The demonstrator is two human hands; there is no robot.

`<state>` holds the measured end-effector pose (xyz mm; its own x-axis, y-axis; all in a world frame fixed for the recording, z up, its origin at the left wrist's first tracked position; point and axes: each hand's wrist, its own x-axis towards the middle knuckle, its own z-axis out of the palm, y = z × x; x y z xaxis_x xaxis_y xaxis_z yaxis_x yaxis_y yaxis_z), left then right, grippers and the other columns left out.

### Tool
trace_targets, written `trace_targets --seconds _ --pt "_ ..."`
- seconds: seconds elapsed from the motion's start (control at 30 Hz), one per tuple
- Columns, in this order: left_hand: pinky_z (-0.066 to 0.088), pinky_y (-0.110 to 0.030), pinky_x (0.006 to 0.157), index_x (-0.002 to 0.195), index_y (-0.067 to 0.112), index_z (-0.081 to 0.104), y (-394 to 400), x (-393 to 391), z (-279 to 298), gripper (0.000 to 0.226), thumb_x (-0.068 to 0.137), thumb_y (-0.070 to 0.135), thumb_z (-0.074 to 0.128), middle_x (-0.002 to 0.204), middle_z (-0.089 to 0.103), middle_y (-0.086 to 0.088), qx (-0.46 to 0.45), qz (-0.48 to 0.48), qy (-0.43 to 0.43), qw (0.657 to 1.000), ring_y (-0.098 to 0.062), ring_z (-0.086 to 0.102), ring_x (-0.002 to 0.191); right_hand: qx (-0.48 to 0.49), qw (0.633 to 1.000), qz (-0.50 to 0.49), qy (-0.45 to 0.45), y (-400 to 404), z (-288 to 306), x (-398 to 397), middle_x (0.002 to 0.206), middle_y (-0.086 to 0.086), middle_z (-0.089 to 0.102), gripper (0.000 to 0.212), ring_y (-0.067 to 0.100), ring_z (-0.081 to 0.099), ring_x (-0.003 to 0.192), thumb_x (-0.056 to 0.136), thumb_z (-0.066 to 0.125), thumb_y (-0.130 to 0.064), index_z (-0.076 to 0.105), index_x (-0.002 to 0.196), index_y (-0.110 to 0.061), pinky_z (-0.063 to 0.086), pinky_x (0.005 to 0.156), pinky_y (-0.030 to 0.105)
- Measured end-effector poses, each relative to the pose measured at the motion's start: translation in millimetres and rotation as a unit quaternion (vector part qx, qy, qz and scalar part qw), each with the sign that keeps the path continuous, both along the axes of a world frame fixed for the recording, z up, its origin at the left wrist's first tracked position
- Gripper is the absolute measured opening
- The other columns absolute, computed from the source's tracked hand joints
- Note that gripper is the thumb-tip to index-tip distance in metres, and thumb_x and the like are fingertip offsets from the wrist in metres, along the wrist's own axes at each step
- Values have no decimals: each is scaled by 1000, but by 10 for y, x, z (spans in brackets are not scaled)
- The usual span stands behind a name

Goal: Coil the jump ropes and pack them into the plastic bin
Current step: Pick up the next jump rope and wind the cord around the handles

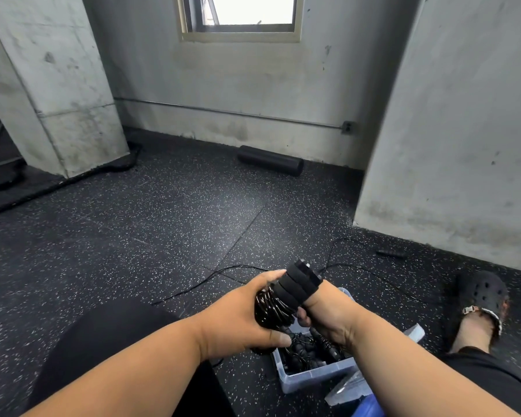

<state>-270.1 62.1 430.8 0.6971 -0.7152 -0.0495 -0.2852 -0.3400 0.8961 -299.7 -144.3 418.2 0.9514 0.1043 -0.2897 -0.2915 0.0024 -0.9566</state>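
Observation:
A black jump rope [272, 308] is wound into a tight glossy coil around its foam handles [298, 284]. My left hand [241, 311] wraps around the coil from the left. My right hand [328, 311] grips the handles from the right, thumb near the coil. Both hands hold the bundle just above a clear plastic bin [310, 376] on the floor, which holds several black coiled ropes and handles [310, 347]. Another black rope [337, 267] lies loose on the floor beyond the bin, its handle [391, 253] near the right wall.
A black foam roller [269, 160] lies by the far wall. Concrete pillars stand at left [51, 85] and right [451, 130]. My foot in a black clog [478, 299] rests right of the bin. A clear lid [348, 386] lies beside the bin. My dark-clothed knee [109, 341] is at left.

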Motion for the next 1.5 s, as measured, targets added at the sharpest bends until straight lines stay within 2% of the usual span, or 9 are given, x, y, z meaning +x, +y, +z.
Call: trace_targets --seconds 0.23,0.33,0.5,0.6,0.7,0.83,1.0,1.17,1.5 --pt "55 -28 101 145 44 54 -71 -34 61 75 81 37 93 116 76 13 -9 24 11 1000 -4 72 107 84 996 -36 -12 -270 43 160 74 4 50 22 8 38 57 97 55 3 64 92 -16 32 46 19" --pt "59 -32 97 142 39 59 -48 -27 31 70 80 38 93 112 78 11 27 0 26 999 -6 74 101 124 991 -29 -38 -473 191 223 73 7 55 20 15 43 59 89 74 -2 62 83 -17 36 54 28" --pt "62 -31 88 128 40 64 -111 -93 24 54 82 37 91 104 80 5 100 -40 31 994 -14 77 92 -65 990 34 -123 -509 571 175 73 7 61 15 15 48 59 88 79 -11 64 90 -13 39 53 23" --pt "62 -26 76 127 43 63 -128 -41 -46 53 81 45 89 93 79 13 152 31 3 988 -7 76 79 -107 976 54 -179 -457 826 92 73 3 61 12 20 48 66 89 79 -11 67 92 -12 38 57 24" --pt "61 -30 72 121 36 66 -97 103 -84 45 83 37 89 95 79 7 30 157 84 983 -10 75 80 -143 967 48 -205 -332 923 30 70 0 57 5 13 48 64 94 74 -11 69 93 -12 43 59 21" --pt "57 -34 71 128 20 62 -107 207 -13 57 81 38 87 112 77 -9 -154 212 276 925 -23 72 97 -204 957 -97 -184 -202 718 -4 68 -6 49 11 10 39 56 102 61 -15 66 97 -23 37 51 27" --pt "58 -30 68 129 20 61 -199 113 46 53 84 38 82 104 76 0 -187 194 295 917 -14 71 88 -260 942 -165 -134 69 319 -3 70 -5 57 18 7 44 50 98 52 -12 60 92 -27 39 53 31" --pt "58 -32 69 125 18 60 -254 64 4 55 79 42 81 99 75 0 -209 211 298 907 -14 69 84 -162 960 -220 -56 314 128 11 65 -7 49 16 6 39 48 96 49 -8 62 93 -19 35 53 28" --pt "60 -35 71 126 16 57 -200 123 -35 57 83 44 83 106 76 -9 -237 221 290 901 -26 73 89 15 987 -157 -30 525 204 -83 66 -1 60 15 6 51 55 97 49 -1 61 94 -9 44 54 20"
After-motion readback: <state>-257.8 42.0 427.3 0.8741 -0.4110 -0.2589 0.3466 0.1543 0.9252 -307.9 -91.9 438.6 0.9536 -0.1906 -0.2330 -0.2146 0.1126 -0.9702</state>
